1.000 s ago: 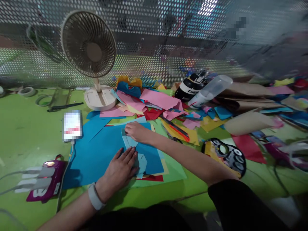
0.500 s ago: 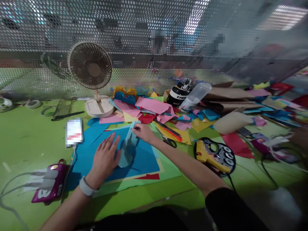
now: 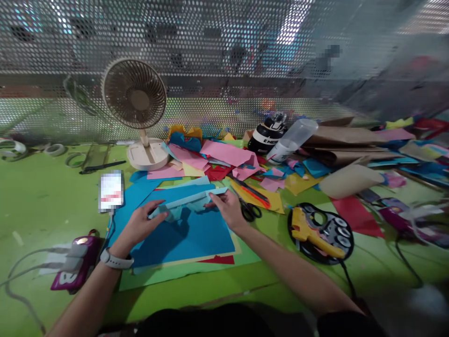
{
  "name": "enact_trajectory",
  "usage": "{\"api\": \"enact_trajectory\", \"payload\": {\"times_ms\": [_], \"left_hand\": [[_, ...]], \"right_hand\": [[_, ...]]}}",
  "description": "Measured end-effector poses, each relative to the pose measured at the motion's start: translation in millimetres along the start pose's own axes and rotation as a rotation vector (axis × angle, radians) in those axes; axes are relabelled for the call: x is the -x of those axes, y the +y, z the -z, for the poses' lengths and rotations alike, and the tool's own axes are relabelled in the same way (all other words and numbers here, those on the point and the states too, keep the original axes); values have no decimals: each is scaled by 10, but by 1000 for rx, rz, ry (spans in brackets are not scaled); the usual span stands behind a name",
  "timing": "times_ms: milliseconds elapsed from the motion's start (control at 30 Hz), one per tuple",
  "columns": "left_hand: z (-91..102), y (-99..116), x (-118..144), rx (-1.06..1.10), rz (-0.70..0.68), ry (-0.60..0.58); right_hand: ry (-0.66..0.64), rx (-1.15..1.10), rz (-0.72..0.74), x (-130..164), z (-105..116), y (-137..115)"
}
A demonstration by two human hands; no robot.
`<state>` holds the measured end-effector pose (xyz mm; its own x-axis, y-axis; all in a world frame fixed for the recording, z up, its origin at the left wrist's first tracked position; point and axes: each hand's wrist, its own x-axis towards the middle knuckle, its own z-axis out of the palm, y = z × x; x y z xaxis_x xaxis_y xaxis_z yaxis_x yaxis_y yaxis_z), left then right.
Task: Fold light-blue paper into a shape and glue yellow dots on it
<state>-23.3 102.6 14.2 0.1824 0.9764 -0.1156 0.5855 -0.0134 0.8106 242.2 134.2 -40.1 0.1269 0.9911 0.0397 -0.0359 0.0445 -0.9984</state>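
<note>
A folded strip of light blue paper (image 3: 189,200) is stretched between my two hands, just over a darker blue sheet (image 3: 196,238). My left hand (image 3: 145,223), with a pale watch band at the wrist, has its thumb and fingers around the strip's left end. At the other end my right hand (image 3: 228,208) pinches the paper between thumb and fingers. Beneath the blue sheet show edges of pale yellow, red and light green paper (image 3: 140,279). Black-handled scissors (image 3: 250,210) lie to the right of my right hand.
A desk fan (image 3: 140,100) stands at the back left, beside heaped paper scraps (image 3: 224,154). Two bottles, one black (image 3: 264,138) and one clear (image 3: 294,140), stand behind. A yellow glue gun (image 3: 314,234) rests on a dark palette-shaped tray. Corded purple power strip (image 3: 79,262) lies left.
The light blue paper has turned from upright-lengthwise to nearly crosswise. My left hand has moved from flat beside it onto its left end; my right hand has shifted right and nearer.
</note>
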Motion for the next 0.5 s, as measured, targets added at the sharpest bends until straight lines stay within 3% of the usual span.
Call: {"api": "enact_trajectory", "payload": {"times_ms": [300, 500], "left_hand": [[-99, -21, 4, 152, -167, 49], [-122, -42, -30, 191, -194, 241]], "right_hand": [[66, -168, -61, 32, 6, -107], [13, -192, -22, 91, 12, -119]]}}
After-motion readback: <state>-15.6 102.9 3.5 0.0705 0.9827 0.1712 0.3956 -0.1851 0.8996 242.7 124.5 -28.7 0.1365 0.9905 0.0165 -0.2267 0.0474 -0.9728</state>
